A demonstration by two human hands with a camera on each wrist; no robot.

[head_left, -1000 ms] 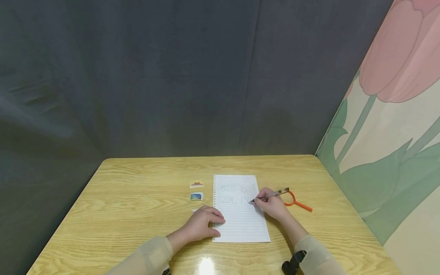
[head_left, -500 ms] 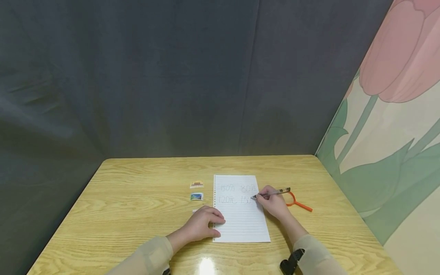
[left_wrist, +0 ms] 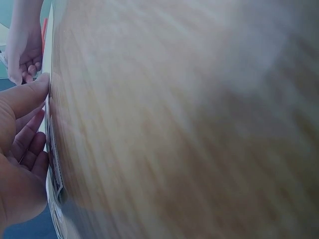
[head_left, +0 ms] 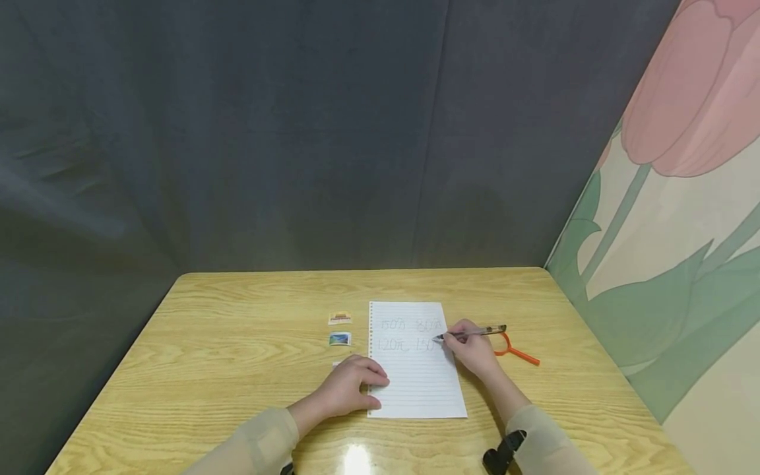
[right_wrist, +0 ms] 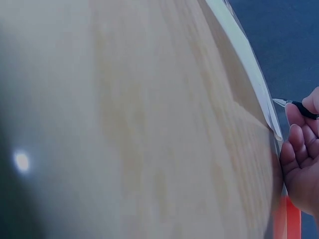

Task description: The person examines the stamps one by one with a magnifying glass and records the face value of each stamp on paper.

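A lined sheet of paper (head_left: 415, 396) with a punched left edge lies on the table, with two rows of handwritten figures on its upper part. My left hand (head_left: 350, 386) rests on its left edge, thumb and fingers apart and relaxed. On the right edge sits my right hand (head_left: 472, 349), pinching a pen (head_left: 487, 331) with a clear barrel. The pen's tip points left, right by the last figures of the second row. In the right wrist view the pen tip (right_wrist: 280, 101) shows beyond the paper's edge, with the fingers curled below it.
An orange-handled, round-framed magnifying glass (head_left: 524, 357) lies right of the paper, its ring partly behind my right hand. Two small stamp-like pictures (head_left: 340, 339) lie left of the sheet, and a third piece (head_left: 336, 363) is mostly hidden by my left hand. A dark curtain (head_left: 297, 165) hangs behind.
The pen tip has moved slightly up and right from the second row, where a 0 now follows the 15. My left hand has stayed still.
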